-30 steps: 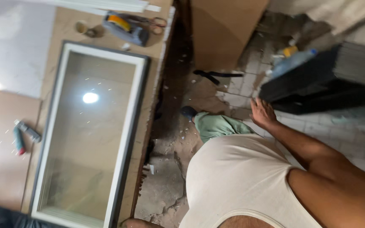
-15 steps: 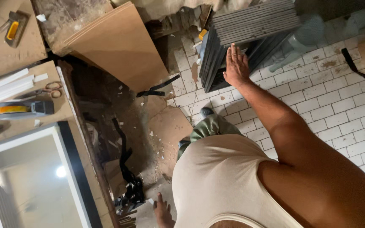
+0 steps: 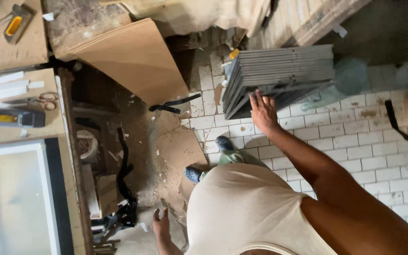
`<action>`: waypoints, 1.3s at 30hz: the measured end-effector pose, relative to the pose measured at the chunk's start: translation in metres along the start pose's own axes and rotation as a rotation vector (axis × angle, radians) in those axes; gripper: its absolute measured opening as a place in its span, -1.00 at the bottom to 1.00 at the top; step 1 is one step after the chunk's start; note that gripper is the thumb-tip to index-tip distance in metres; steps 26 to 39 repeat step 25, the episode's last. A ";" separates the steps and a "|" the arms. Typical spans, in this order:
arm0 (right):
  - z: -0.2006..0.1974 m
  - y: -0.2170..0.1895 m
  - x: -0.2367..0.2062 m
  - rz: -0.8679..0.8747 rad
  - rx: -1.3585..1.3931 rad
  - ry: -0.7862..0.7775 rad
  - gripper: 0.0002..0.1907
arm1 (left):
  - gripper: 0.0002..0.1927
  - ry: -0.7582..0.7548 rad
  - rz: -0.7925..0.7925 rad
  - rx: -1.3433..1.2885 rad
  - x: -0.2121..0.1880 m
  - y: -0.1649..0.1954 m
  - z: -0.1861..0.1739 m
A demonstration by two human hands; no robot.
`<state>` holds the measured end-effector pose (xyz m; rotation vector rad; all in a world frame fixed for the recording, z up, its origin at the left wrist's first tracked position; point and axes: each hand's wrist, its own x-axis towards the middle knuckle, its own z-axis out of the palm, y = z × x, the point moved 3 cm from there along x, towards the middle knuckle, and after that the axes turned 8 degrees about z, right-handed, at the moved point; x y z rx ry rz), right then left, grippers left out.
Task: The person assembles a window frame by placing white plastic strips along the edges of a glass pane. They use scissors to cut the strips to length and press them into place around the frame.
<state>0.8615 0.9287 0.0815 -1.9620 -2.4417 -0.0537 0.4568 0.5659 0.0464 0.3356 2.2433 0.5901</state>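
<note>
Both hands show in the head view, the only one I have. Right hand (image 3: 262, 109) is stretched forward, fingers spread flat against the near edge of a stack of grey panels (image 3: 282, 75) that leans on the white tiled floor (image 3: 355, 141); it presses or steadies and does not yet clasp anything. Left hand (image 3: 161, 225) hangs low by the hip, open and empty, near a torn sheet of cardboard (image 3: 178, 151) lying on the dusty floor. At the left edge stands the counter (image 3: 5, 47), carrying a framed glass pane (image 3: 10, 198), scissors (image 3: 43, 100) and a dark hand tool (image 3: 8, 118) (its kind I cannot make out). A bent brown board (image 3: 133, 56) leans beyond.

I judge the step in hand to be getting hold of the panels. Next, the right fingers would need to curl round a panel edge, and the left hand would have to come across to share the weight.
</note>
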 end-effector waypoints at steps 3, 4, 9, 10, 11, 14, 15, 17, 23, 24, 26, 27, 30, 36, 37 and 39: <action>0.008 0.008 -0.001 -0.094 0.116 0.047 -0.42 | -0.25 0.000 0.053 -0.033 0.002 0.012 0.021; 0.014 0.004 0.004 -0.141 0.246 -0.018 -0.59 | -0.25 0.008 0.140 -0.032 0.001 0.013 0.022; 0.021 -0.054 -0.013 -0.377 0.476 -0.280 -0.85 | -0.36 0.037 0.070 0.040 0.006 0.000 0.012; 0.016 -0.079 -0.017 -0.430 0.495 -0.266 -0.83 | -0.36 0.035 0.083 -0.029 0.012 0.006 0.006; 0.008 -0.103 -0.023 -0.484 0.514 -0.259 -0.82 | -0.37 0.034 0.097 -0.099 0.014 0.007 -0.003; -0.027 -0.187 -0.043 -0.639 0.696 -0.304 -0.82 | -0.43 0.141 0.433 -0.205 0.009 0.009 -0.032; -0.042 -0.217 -0.052 -0.683 0.728 -0.347 -0.82 | -0.45 0.141 0.473 -0.014 0.007 0.011 -0.044; -0.077 -0.279 -0.067 -0.822 0.783 -0.431 -0.82 | -0.37 0.034 0.539 -0.275 -0.001 0.014 -0.062; -0.193 -0.418 -0.127 -1.236 0.880 -0.557 -0.82 | -0.50 0.239 1.031 -0.076 -0.021 -0.006 -0.127; -0.208 -0.435 -0.133 -1.213 0.869 -0.568 -0.82 | -0.56 0.206 0.880 -0.047 -0.016 -0.025 -0.136; -0.222 -0.452 -0.139 -1.181 0.859 -0.573 -0.81 | -0.59 0.163 0.738 -0.016 -0.009 -0.046 -0.149; -0.222 -0.452 -0.139 -1.181 0.859 -0.573 -0.81 | -0.59 0.163 0.738 -0.016 -0.009 -0.046 -0.149; -0.222 -0.452 -0.139 -1.181 0.859 -0.573 -0.81 | -0.59 0.163 0.738 -0.016 -0.009 -0.046 -0.149; -0.222 -0.452 -0.139 -1.181 0.859 -0.573 -0.81 | -0.59 0.163 0.738 -0.016 -0.009 -0.046 -0.149; -0.222 -0.452 -0.139 -1.181 0.859 -0.573 -0.81 | -0.59 0.163 0.738 -0.016 -0.009 -0.046 -0.149; -0.222 -0.452 -0.139 -1.181 0.859 -0.573 -0.81 | -0.59 0.163 0.738 -0.016 -0.009 -0.046 -0.149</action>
